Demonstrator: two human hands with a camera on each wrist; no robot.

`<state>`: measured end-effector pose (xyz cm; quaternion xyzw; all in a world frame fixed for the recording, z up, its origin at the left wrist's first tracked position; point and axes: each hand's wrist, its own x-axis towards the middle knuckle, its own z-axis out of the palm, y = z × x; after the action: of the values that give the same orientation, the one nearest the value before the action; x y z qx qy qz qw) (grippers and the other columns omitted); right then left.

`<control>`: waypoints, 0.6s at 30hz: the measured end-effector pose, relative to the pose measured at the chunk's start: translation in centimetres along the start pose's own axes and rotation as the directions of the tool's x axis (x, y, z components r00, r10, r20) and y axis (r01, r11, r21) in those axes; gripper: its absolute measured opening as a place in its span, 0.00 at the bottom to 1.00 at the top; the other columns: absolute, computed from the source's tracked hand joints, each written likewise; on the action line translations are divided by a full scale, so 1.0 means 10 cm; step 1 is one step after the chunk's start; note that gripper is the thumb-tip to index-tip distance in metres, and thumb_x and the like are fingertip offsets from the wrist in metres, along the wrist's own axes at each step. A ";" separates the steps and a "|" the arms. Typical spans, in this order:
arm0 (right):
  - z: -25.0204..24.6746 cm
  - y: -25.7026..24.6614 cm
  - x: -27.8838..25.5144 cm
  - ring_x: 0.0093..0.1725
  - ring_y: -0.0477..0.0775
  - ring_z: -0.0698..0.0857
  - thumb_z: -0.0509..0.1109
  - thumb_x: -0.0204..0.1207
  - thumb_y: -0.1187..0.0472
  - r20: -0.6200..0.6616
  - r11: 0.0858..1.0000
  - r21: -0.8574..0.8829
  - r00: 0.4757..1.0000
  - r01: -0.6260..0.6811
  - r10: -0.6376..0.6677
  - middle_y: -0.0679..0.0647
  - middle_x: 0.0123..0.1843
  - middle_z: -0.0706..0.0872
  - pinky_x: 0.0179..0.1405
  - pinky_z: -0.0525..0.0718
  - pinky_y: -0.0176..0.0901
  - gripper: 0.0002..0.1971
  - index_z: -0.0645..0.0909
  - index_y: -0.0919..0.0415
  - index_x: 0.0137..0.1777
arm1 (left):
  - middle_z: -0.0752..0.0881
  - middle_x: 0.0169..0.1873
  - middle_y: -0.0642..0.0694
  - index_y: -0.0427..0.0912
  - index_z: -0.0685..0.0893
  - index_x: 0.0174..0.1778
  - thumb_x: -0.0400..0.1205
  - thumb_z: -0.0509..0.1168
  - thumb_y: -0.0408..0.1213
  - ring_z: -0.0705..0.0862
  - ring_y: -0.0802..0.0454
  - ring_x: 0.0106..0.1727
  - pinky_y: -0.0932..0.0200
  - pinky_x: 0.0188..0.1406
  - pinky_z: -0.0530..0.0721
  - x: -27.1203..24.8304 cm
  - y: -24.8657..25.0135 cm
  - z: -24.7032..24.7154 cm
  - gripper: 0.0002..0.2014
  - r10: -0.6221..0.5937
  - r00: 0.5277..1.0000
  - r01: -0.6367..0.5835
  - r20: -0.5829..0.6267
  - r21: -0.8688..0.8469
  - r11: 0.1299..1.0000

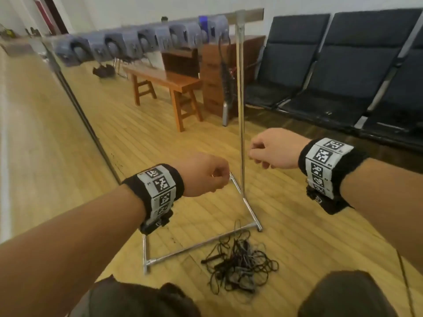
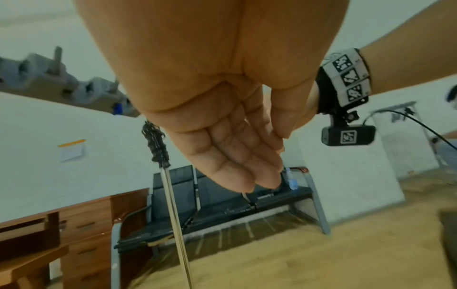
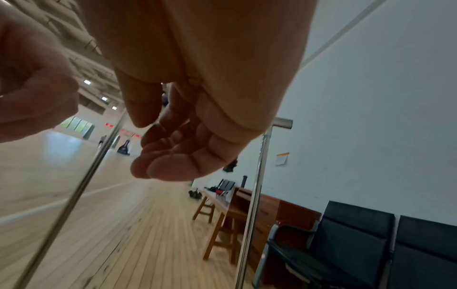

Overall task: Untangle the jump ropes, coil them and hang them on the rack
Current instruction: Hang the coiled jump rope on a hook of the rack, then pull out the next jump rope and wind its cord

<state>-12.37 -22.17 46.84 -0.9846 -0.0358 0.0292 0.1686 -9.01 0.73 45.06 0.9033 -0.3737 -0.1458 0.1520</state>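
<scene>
Neither left hand (image 1: pixel 203 177) nor right hand (image 1: pixel 272 148) grips anything, fingers loosely curled; tangled ropes (image 1: pixel 240 264) lie at 6 o'clock of the rack (image 1: pixel 240 110), so best seek a handle first.

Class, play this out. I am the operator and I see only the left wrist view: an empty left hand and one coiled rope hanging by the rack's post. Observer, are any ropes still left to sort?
Observer: Yes. The head view shows a tangled pile of ropes on the floor, at the near side of the rack base.
Operator: Is the right hand holding any rope?
Observer: No. The right hand is loosely curled and empty, beside the post.
Operator: How does my left hand sit relative to that pile?
Observer: The left hand is raised in the air, above the base and clear of the pile.
</scene>
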 end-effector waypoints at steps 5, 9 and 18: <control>0.68 0.24 0.01 0.38 0.39 0.81 0.63 0.89 0.48 0.172 0.984 -0.170 0.985 0.053 -0.024 0.41 0.37 0.84 0.33 0.73 0.36 0.11 0.85 0.47 0.50 | 0.83 0.41 0.66 0.62 0.82 0.50 0.90 0.63 0.49 0.81 0.67 0.42 0.61 0.40 0.77 0.05 -0.33 0.66 0.04 0.050 0.985 -0.068 0.164 0.110 0.992; 1.48 0.76 0.28 0.36 0.36 0.74 0.62 0.88 0.48 0.335 0.981 -0.179 0.942 0.080 -0.016 0.40 0.37 0.79 0.31 0.67 0.36 0.12 0.77 0.44 0.41 | 0.85 0.45 0.62 0.62 0.82 0.54 0.90 0.61 0.52 0.83 0.60 0.44 0.59 0.41 0.80 0.48 -0.78 1.35 0.05 0.047 0.949 -0.085 0.311 0.112 0.990; 3.08 1.60 0.97 0.40 0.43 0.81 0.61 0.89 0.48 0.545 0.998 -0.059 0.838 0.038 0.000 0.44 0.42 0.85 0.35 0.76 0.41 0.11 0.83 0.47 0.49 | 0.84 0.46 0.55 0.58 0.78 0.53 0.92 0.58 0.48 0.83 0.49 0.46 0.54 0.40 0.77 1.39 -1.86 2.85 0.04 0.034 0.857 -0.109 0.515 0.116 0.987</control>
<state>-3.90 -26.26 12.04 -0.9403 -0.0929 0.3051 0.1186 1.39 -1.49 9.87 0.8261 -0.4436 -0.3474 -0.0116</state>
